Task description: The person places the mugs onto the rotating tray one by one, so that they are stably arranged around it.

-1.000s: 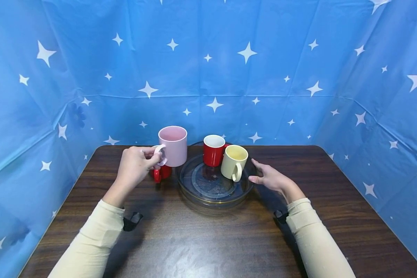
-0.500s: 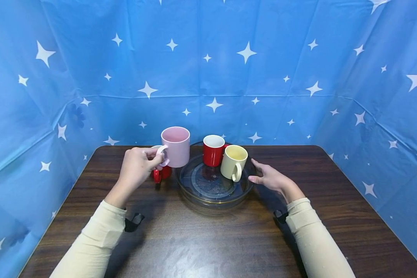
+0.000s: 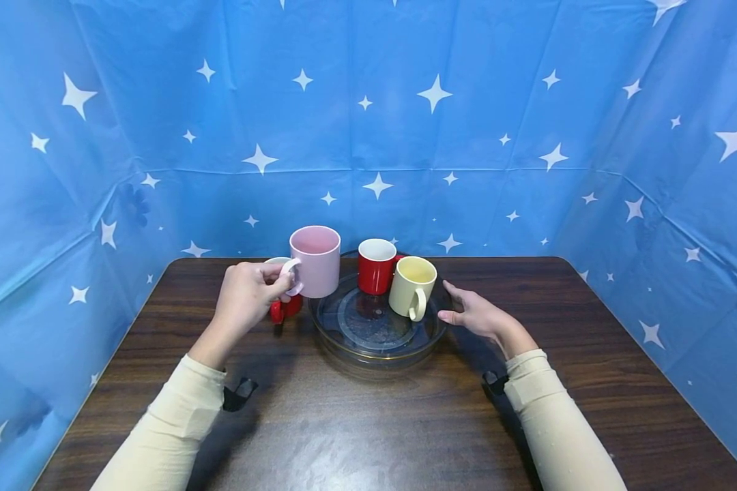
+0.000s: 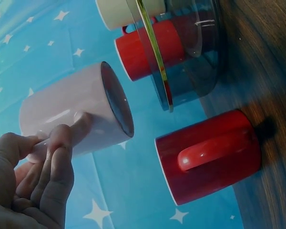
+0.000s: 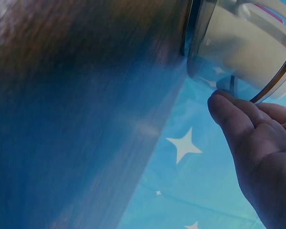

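Pink mug [image 3: 319, 269] has shifted right and slightly down in the head view over the last second, carried along by the left hand [image 3: 246, 293]. Right hand [image 3: 482, 317] sits practically where it was, and the other mugs haven't moved visibly.

Left hand: narrow pinch, thumb and fingers on the pink mug's handle. Mug is upright, just right of that hand, raised off the table [image 3: 356, 423]. Head view shows it overlapping the left rim of the glass dish [image 3: 377, 356]; left wrist view shows a gap between mug and dish, so no contact there.

Handled red mug [image 3: 293, 305] stands upright on the table, lower than the left hand and partly hidden by it and the pink mug; its handle faces the person.

Right hand: fairly wide, fingers straight, thumb apart, at the dish's right wall. Thumb appears to touch the glass; contact at the other fingertips I can't tell.

Dish sits on the table between both hands. Inside it, left of the right hand: yellow mug [image 3: 408, 296] nearest, handle toward the person, then white-lined red mug [image 3: 374, 276] farther left, just beside the yellow one.

Blue starred backdrop [image 3: 331, 136] hangs beyond both hands.
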A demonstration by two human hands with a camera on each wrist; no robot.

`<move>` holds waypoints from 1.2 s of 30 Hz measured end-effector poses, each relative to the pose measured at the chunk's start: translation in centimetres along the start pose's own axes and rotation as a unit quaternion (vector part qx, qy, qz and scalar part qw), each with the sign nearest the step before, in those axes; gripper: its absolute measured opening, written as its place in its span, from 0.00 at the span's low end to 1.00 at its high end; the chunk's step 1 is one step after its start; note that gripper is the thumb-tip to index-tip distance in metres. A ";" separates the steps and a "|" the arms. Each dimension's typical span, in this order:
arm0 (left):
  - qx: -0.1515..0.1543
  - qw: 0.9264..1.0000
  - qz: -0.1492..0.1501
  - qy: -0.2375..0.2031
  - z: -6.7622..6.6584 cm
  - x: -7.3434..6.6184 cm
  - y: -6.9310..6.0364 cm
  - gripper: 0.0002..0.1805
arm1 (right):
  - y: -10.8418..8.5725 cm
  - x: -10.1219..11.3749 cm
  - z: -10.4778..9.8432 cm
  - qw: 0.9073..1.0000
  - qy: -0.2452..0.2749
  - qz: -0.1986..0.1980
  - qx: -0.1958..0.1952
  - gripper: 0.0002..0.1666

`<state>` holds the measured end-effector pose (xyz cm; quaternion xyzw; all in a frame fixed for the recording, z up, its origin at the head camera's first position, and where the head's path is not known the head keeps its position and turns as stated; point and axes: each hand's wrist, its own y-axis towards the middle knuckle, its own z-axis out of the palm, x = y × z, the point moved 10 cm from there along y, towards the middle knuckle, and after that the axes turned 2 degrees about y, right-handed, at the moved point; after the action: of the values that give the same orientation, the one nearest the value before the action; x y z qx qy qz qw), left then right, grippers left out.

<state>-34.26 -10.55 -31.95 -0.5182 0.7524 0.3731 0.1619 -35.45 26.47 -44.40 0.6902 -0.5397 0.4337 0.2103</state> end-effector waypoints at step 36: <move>0.007 0.999 0.053 0.003 1.5 -1.5 0.1 0.08 | 0.1 -0.2 0.0 1.000 0.001 0.011 -0.006 0.47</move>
<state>-33.92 -8.42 -31.96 -0.4777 0.7819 0.3740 0.1434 -35.54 26.58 -44.62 0.6824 -0.5496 0.4334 0.2107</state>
